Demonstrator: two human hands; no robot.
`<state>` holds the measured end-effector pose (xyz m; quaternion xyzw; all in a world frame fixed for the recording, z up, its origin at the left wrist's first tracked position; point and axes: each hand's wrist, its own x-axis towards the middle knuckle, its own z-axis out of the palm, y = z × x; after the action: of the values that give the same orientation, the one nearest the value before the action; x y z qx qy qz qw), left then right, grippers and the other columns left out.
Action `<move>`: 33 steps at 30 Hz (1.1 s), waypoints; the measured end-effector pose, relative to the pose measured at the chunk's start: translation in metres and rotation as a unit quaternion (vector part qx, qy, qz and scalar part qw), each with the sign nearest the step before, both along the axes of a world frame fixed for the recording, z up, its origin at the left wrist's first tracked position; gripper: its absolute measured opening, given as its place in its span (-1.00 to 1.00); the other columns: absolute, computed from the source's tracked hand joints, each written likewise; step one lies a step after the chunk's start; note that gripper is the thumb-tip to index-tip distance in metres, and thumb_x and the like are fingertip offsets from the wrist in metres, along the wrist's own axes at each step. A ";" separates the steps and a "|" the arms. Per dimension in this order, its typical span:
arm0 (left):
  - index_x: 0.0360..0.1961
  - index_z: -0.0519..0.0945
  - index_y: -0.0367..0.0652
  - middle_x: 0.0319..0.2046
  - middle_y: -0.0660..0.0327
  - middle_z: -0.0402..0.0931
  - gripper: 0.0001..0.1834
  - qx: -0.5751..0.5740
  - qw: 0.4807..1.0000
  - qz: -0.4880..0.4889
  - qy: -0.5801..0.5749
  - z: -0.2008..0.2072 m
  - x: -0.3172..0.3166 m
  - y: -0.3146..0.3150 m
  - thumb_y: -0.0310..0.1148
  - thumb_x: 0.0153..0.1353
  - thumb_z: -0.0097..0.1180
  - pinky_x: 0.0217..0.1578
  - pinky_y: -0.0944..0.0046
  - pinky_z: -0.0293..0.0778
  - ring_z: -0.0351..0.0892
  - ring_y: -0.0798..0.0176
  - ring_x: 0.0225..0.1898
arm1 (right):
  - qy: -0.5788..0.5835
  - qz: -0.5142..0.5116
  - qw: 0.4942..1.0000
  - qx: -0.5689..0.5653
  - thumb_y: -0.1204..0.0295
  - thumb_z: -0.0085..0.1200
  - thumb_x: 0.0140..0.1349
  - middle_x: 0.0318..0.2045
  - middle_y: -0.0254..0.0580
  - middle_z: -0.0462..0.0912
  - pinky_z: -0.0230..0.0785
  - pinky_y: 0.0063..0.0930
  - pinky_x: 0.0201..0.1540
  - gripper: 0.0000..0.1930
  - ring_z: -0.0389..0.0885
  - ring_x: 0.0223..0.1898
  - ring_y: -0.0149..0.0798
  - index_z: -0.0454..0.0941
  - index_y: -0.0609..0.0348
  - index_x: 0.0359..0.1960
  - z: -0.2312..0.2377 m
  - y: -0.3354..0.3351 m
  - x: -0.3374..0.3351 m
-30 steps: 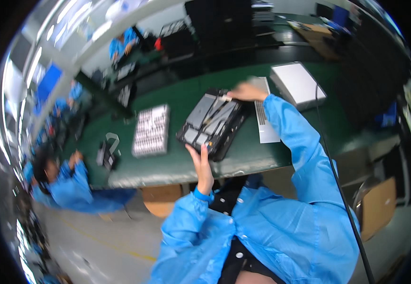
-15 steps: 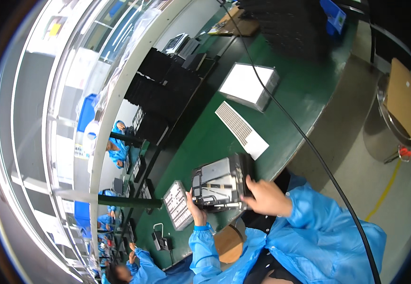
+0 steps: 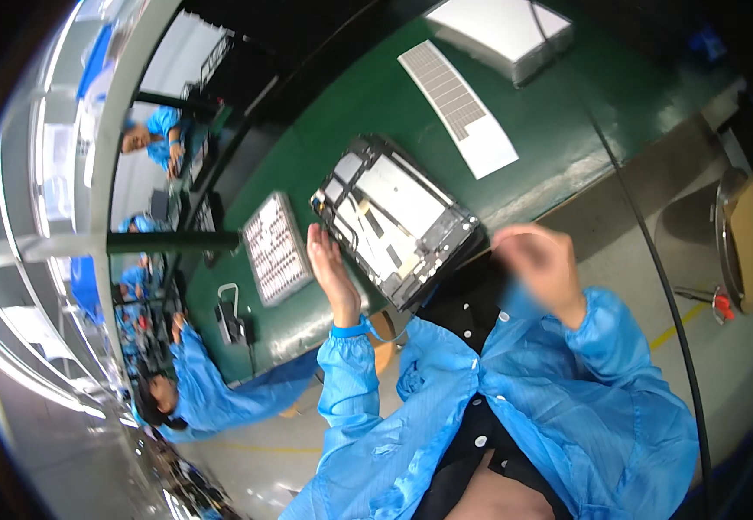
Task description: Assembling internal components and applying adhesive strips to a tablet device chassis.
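An opened tablet-like device (image 3: 398,212) lies tilted at the green table's near edge. Its inside shows pale metal plates, black flat cables and small boards, and something dark lies under its near right side. My left hand (image 3: 335,276) is beside the device's left edge, open, fingers stretched out; whether it touches the edge is hard to tell. Near the device's lower right corner is my right hand (image 3: 545,264), partly blurred, thumb and fingers drawn together. Anything between them is too small to make out.
Left of the device stands a tray of small parts (image 3: 277,249); beyond it is a small black device with a pale loop (image 3: 232,321). A label sheet (image 3: 460,108) and a white stack (image 3: 502,35) lie farther off. A black cable (image 3: 645,217) hangs at right. A person (image 3: 220,381) sits at left.
The device has gone from being held between both hands to lying flatter on the table. My left hand has opened along its edge; my right hand has moved off its side, toward me. The view has shifted.
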<state>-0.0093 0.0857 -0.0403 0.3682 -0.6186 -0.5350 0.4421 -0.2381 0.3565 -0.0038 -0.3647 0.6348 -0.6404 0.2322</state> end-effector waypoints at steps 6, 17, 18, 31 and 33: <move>0.54 -0.07 -0.23 0.58 0.06 -0.31 -0.23 0.020 0.996 0.085 0.027 -0.004 -0.020 0.008 0.04 0.54 -0.22 0.51 0.16 -0.29 -0.33 0.17 0.58 | 0.220 0.060 0.973 0.037 -0.04 0.13 0.31 -0.29 0.04 0.75 0.53 -0.22 -0.19 -0.48 0.71 -0.38 0.05 0.69 0.29 -0.20 -0.005 -0.139 -0.039; 0.54 -0.05 -0.21 0.47 0.10 0.08 -0.28 0.097 0.978 -0.049 0.179 -0.015 -0.028 -0.015 -0.01 0.56 -0.24 0.42 0.22 0.03 0.11 0.18 0.44 | 0.235 0.152 0.950 0.137 -0.12 0.11 0.27 -0.42 0.24 0.68 0.50 -0.08 -0.16 -0.39 0.69 -0.29 0.23 0.66 0.36 -0.26 -0.011 -0.199 -0.024; 0.53 -0.03 -0.21 0.47 0.13 0.10 -0.30 0.143 0.970 -0.066 0.184 -0.036 -0.020 -0.036 -0.01 0.57 -0.27 0.42 0.22 0.03 0.12 0.19 0.43 | 0.246 0.158 0.950 0.108 -0.11 0.11 0.28 -0.44 0.22 0.68 0.48 -0.10 -0.23 -0.39 0.68 -0.34 0.22 0.67 0.37 -0.23 -0.010 -0.196 -0.028; 0.53 -0.31 -0.31 0.53 -0.23 -0.27 0.42 -0.093 0.987 -0.092 -0.093 -0.003 0.023 0.106 0.01 -0.01 0.51 0.47 0.03 -0.11 -0.21 -0.11 0.56 | 0.165 0.237 0.933 0.214 0.11 0.19 0.35 -0.43 -0.10 0.70 0.42 -0.50 -0.26 -0.52 0.57 -0.37 -0.44 0.64 0.40 -0.05 0.021 -0.113 -0.026; 0.53 -0.31 -0.31 0.50 -0.24 -0.17 0.40 0.003 0.997 -0.083 -0.003 0.016 0.017 0.111 -0.03 0.00 0.52 0.43 0.04 0.00 -0.07 -0.12 0.52 | 0.178 0.249 0.925 0.224 0.13 0.19 0.35 -0.46 -0.14 0.68 0.40 -0.50 -0.29 -0.54 0.53 -0.39 -0.48 0.65 0.40 -0.08 0.028 -0.113 -0.017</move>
<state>0.0082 0.1966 -0.0241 0.3186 -0.6469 -0.5703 0.3934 -0.2547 0.2439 0.0242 -0.5576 0.6813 -0.3273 0.3432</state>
